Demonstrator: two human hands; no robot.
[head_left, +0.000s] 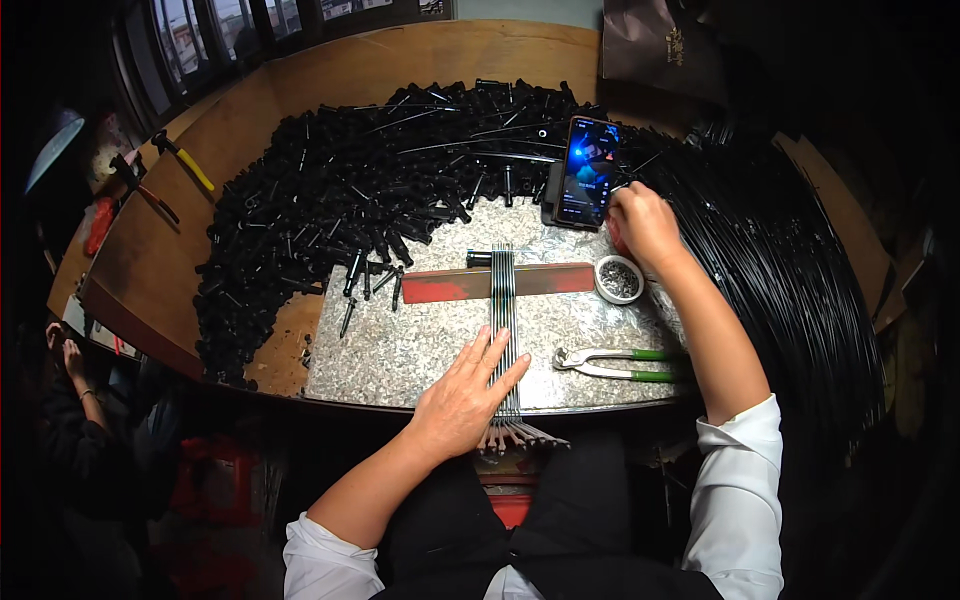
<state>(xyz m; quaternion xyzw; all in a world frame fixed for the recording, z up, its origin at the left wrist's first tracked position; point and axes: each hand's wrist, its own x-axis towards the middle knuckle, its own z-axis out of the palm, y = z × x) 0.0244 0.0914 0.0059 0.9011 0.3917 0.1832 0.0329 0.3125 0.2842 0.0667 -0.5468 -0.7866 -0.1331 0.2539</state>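
My left hand (462, 396) lies with its fingers stretched out on a row of thin metal rods (503, 300). The rods run side by side across a red-and-grey bar (440, 286), and their near ends fan out past the table edge. My right hand (647, 226) is at the right side of an upright phone (588, 172) with a lit screen. Its fingers are curled together; whatever they hold is too small to make out. Partly hidden under that hand is something red (616, 237). Just below stands a white bowl (619, 280) of small dark metal pieces.
Green-handled pincers (620, 364) lie on the speckled slab (400, 360). A large heap of black cylindrical parts (330, 190) fills the back and left. Long black rods (790, 290) are piled at right. Yellow-handled pliers (184, 162) hang on the wooden rim. Another person's hands (72, 358) show at far left.
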